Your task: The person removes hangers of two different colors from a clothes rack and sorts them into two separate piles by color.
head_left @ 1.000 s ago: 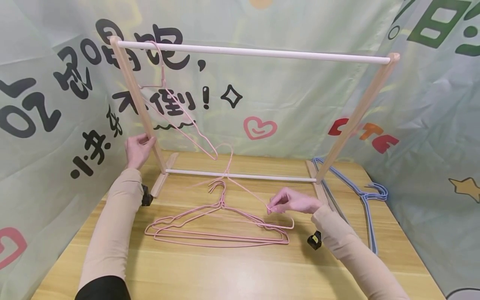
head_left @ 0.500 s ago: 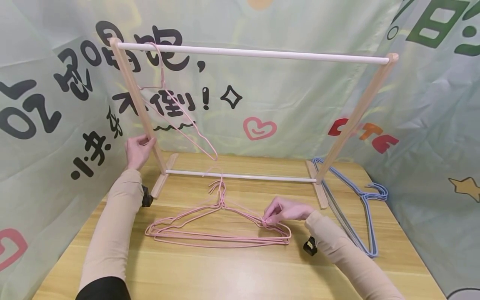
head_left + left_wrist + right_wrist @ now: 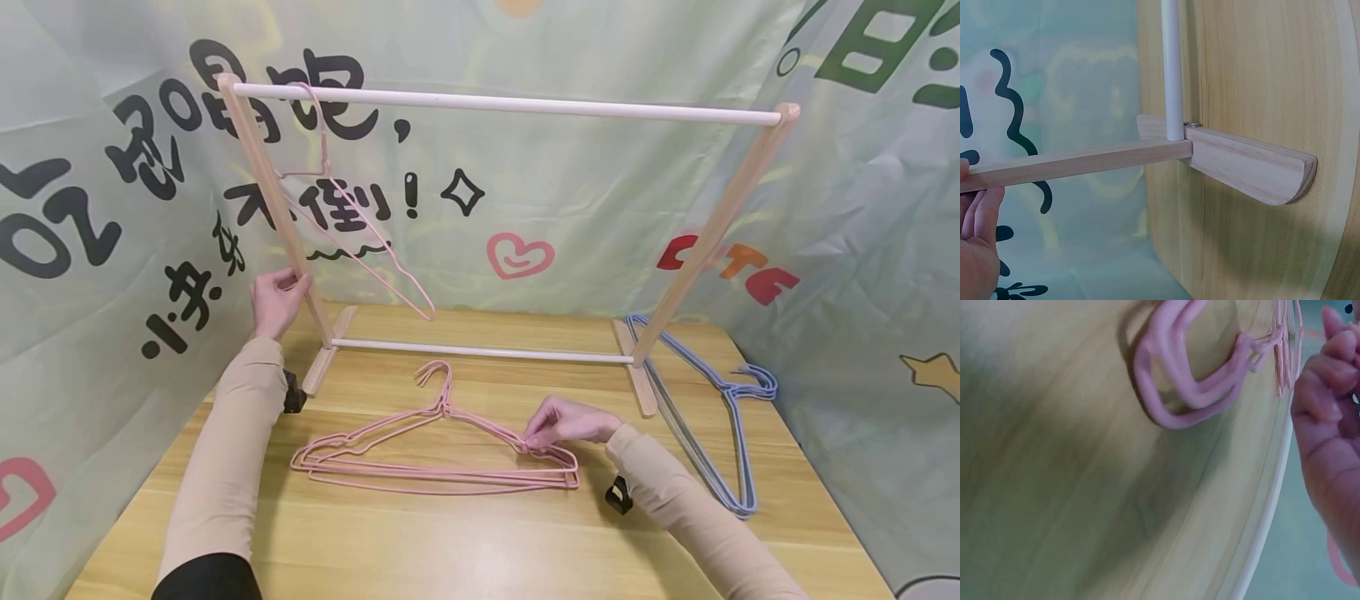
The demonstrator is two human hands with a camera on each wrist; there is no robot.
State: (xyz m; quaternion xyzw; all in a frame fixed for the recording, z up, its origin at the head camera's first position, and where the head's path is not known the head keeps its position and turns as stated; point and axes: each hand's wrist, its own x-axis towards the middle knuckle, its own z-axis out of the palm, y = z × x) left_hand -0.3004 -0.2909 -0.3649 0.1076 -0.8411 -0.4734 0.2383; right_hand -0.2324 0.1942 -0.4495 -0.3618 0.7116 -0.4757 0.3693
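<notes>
In the head view my left hand (image 3: 275,304) pinches the left wooden post of a clothes rack (image 3: 510,103). The left wrist view shows the thumb and fingers (image 3: 986,215) on opposite sides of that post (image 3: 1085,161). Several pink clothes hangers (image 3: 442,473) lie stacked on the table, hooks pointing toward the rack. At the stack's right shoulder, my right hand (image 3: 564,420) pinches a hanger with curled fingers; the exact contact is hidden. One pink hanger (image 3: 362,212) hangs from the rack's top bar near its left end.
Several blue hangers (image 3: 738,433) lie on the wooden table (image 3: 465,550) at the right, partly behind the rack's right foot (image 3: 637,379). A lower white bar (image 3: 480,351) joins the feet. A printed cloth (image 3: 600,208) surrounds the table's back and sides.
The pink hanger that my right hand held tilted up has come down onto the stack. That hand moved slightly left and down. My left hand stays on the post.
</notes>
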